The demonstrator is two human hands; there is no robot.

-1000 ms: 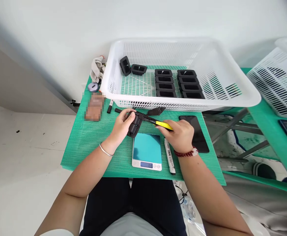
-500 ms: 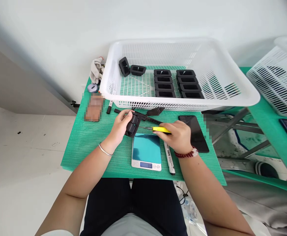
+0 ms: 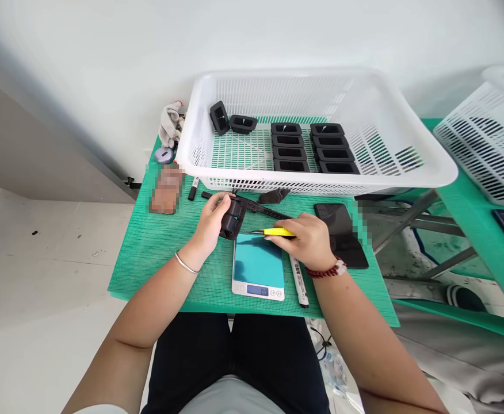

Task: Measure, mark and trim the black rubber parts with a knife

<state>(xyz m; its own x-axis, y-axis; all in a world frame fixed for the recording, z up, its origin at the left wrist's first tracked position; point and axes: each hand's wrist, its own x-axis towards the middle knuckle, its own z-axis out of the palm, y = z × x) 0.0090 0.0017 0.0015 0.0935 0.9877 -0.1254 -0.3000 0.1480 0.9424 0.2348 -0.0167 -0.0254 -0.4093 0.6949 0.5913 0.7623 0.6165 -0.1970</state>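
My left hand (image 3: pixel 209 225) is closed around a black moulded part (image 3: pixel 233 217) with rounded lobes, holding it tilted just beyond the scale. In my right hand (image 3: pixel 311 237) is a yellow utility knife (image 3: pixel 278 232), gripped with the blade pointing left. The blade tip is at the lower right edge of the part; whether it touches cannot be made out. Below the knife lies a digital scale (image 3: pixel 258 264) with a shiny blue-green plate, bare of any load. Behind the part, a black caliper (image 3: pixel 269 212) rests on the green table mat (image 3: pixel 148 253), partly hidden by my hands.
A white plastic basket (image 3: pixel 321 183) at the back holds several black rectangular parts (image 3: pixel 289 153). A white marker (image 3: pixel 299 284) and a black phone (image 3: pixel 342 236) lie at the right. At the left are a black-capped marker (image 3: pixel 194 188), an earbud case (image 3: pixel 164 154) and cloth gloves (image 3: pixel 171 123).
My right hand has moved slightly left and down, bringing the knife blade to the lower edge of the black part. My left hand has tilted the part a little.
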